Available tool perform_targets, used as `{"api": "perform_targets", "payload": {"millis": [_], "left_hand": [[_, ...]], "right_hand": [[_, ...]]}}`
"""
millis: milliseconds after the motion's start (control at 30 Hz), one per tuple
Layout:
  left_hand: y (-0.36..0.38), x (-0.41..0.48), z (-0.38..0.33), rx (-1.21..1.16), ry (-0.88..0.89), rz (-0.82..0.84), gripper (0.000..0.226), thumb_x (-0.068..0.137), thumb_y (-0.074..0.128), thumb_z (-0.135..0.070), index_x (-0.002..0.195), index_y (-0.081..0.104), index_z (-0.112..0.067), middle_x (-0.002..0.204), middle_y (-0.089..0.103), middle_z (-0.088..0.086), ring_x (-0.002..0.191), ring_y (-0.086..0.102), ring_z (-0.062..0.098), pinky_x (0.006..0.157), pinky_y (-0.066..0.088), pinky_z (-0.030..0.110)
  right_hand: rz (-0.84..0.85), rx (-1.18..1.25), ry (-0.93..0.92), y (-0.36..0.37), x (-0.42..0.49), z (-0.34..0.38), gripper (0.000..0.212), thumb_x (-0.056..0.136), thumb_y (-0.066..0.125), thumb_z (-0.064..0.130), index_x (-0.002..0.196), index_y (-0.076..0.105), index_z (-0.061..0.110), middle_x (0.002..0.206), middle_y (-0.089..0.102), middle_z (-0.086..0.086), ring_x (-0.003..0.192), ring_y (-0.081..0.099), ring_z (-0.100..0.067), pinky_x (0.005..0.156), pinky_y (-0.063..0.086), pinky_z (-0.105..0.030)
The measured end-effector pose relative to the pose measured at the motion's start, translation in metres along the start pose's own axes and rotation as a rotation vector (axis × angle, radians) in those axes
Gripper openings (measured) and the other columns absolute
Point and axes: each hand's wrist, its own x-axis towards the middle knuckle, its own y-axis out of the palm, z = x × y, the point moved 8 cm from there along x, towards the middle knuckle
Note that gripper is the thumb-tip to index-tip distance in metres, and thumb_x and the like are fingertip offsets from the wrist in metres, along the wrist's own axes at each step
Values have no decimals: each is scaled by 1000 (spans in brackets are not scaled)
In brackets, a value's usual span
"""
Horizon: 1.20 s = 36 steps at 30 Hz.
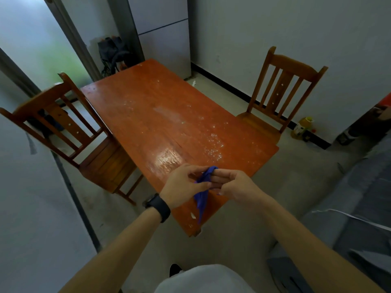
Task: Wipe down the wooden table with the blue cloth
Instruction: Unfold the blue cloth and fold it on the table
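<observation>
The wooden table (pixel 160 115) stretches away from me, its orange-brown top speckled with white crumbs and dusty smears. Above its near end both hands hold the blue cloth (pixel 202 196), which hangs down in a bunched strip. My left hand (pixel 183 186), with a black watch on the wrist, grips the cloth's upper part. My right hand (pixel 232 183) pinches the cloth's top between its fingertips. The two hands are almost touching.
A wooden chair (pixel 69 127) stands at the table's left side, another chair (pixel 281 96) at the right. A fridge (pixel 163 30) and a dark bag (pixel 113 52) stand beyond the far end. A yellow bottle (pixel 302 127) is by the right wall, a grey sofa (pixel 364 187) at right.
</observation>
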Motion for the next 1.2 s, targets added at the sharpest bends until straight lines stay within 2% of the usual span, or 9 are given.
{"api": "perform_targets", "payload": {"millis": [167,333,467,567,733,867,933,1067,1200], "left_hand": [[-20,9,-18,256,144,-75,21,93,64,-31,112,73,-28,97,62,-12,89,60,7,83,52,26],[-40,16,-20,100,117,-84,9,96,62,-32,98,68,-38,90,65,-22,87,61,1,79,51,20],[-54,15,-31,27,137,-34,22,97,62,-25,87,63,-45,86,68,-21,82,61,-7,71,47,8],[-59,14,-36,14,136,-3,21,96,62,-26,88,63,-45,91,69,-18,86,63,-4,75,50,12],[-69,14,-37,21,140,-3,17,96,62,-27,90,66,-42,92,70,-15,86,63,-3,73,48,9],[-73,12,-32,77,134,9,12,96,62,-27,95,68,-37,93,70,-16,86,63,-4,74,49,11],[-75,12,-30,133,126,11,11,96,61,-27,100,70,-32,93,69,-15,87,63,-2,76,49,13],[-75,11,-20,391,144,6,17,98,57,-30,105,71,-24,92,64,-12,88,60,5,79,51,24],[-80,14,-7,491,138,-44,16,98,54,-30,104,69,-26,90,59,-15,83,56,4,77,52,29]], "right_hand": [[-17,-159,-108,0,-2,5,67,76,50,-24,128,63,18,121,68,-1,112,65,-18,87,57,-33],[-333,-490,-241,-19,-1,12,49,85,66,3,122,58,34,125,55,8,107,60,-11,78,50,-19],[-319,-663,-308,-15,5,15,43,87,71,22,125,60,40,130,47,14,119,49,-10,99,45,-29],[-319,-743,-332,-9,12,17,45,85,70,34,128,60,35,132,46,16,126,44,-11,107,41,-38],[-114,-867,-379,9,30,18,26,66,71,46,91,70,40,135,49,12,127,44,-21,100,45,-51],[52,-963,-320,26,33,21,50,65,72,48,114,66,44,151,29,15,140,24,-20,111,34,-49],[139,-1249,-185,26,34,17,50,75,64,50,124,62,41,154,27,13,139,17,-19,112,25,-44],[31,-1667,-181,15,29,35,23,92,52,35,109,66,28,112,58,4,101,49,-19,80,42,-33],[16,-1376,-253,6,16,59,9,86,64,34,92,61,27,95,58,7,83,58,-11,72,54,-32]]}}
